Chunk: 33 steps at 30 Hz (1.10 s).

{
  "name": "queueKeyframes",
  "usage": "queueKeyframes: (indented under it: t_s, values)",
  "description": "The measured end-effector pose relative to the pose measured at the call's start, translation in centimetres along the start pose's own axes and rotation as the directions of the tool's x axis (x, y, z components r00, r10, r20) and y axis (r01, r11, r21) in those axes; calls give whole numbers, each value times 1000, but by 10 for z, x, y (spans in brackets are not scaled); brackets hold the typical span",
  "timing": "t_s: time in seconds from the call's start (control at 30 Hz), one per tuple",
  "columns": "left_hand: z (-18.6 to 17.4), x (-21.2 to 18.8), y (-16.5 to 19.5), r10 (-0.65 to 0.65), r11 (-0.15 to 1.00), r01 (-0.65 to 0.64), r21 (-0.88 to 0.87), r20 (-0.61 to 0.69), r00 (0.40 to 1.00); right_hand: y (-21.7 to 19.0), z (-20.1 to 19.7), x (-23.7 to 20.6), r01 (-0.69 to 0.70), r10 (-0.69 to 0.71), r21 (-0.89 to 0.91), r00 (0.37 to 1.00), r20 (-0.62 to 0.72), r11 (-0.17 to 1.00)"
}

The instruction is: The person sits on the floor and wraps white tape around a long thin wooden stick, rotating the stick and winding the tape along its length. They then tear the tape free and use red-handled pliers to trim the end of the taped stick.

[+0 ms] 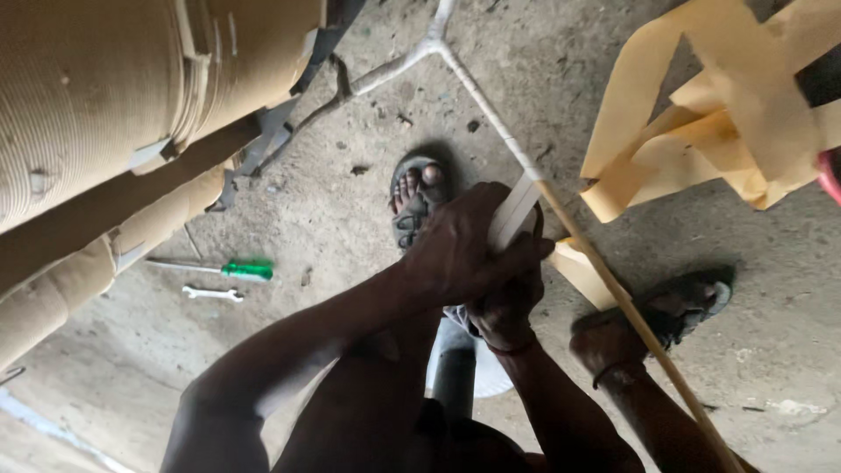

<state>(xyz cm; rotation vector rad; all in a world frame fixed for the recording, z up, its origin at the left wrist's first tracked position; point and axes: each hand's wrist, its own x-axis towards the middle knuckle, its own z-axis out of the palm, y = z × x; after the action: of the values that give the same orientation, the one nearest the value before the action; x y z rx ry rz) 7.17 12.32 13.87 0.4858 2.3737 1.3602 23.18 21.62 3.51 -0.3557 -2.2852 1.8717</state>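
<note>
My left hand (455, 250) and my right hand (508, 302) are clasped together around a pale flat strip (517, 208). The strip lies against a long thin rod (604, 271) that runs diagonally over the concrete floor, white at its far end and tan nearer me. My left hand sits on top and my right hand grips just below it. Another person's hand (604, 346), with a band on its wrist, holds the rod further down to the right. What the strip is fixed to is hidden under my fingers.
Large tan rolls (96, 105) fill the left. A green-handled screwdriver (236, 269) and a small wrench (213, 293) lie on the floor. Folded tan paper strips (727, 114) hang at the upper right. Sandalled feet (416, 197) (692, 302) stand either side of the rod.
</note>
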Motion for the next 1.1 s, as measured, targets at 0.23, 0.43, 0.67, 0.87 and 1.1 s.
queueKeyframes:
  t_s: [0.23,0.43,0.67,0.87,1.1]
  values:
    - [-15,3,-10,113,865,-258,431,334,936,21,-29,84,-415,645,751,764,-18,513]
    - [16,111,-8,608,789,-609,87,44,793,-9,-76,162,76,-106,200,984,145,977]
    - [17,60,-15,-94,979,77,188,81,992,0,-43,90,-501,715,752,697,56,429]
    - [-1,-26,11,-2,976,-12,218,61,998,-25,-10,18,-333,317,326,943,103,885]
    - [1,35,-1,51,944,-177,278,407,912,-14,-65,119,-81,60,462,996,61,883]
